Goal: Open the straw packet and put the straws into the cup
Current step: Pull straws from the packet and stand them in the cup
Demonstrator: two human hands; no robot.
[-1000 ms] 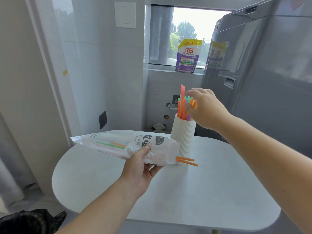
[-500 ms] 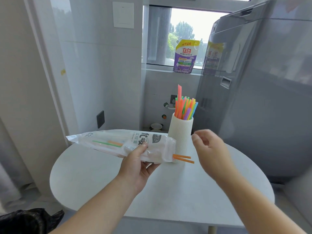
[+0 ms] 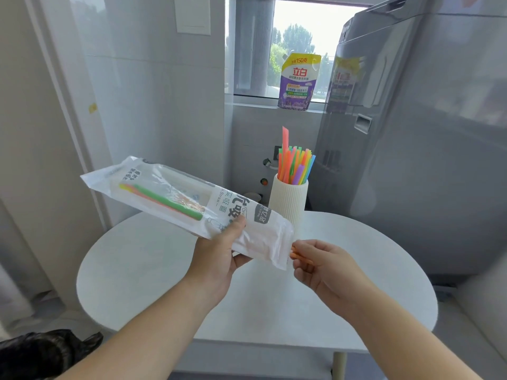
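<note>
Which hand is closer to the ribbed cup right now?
Left. The left hand holds the straw packet just below and left of the ribbed cup, thumb near its base. The right hand sits lower and nearer the camera, pinching orange straws at the packet's open end.

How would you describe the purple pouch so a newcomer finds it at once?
Start at the bright window in the back wall, above the round white table. On its sill, beside the grey appliance, stands a purple and yellow plastic refill pouch. It is the only thing on the sill, with red lettering on its front.
</note>
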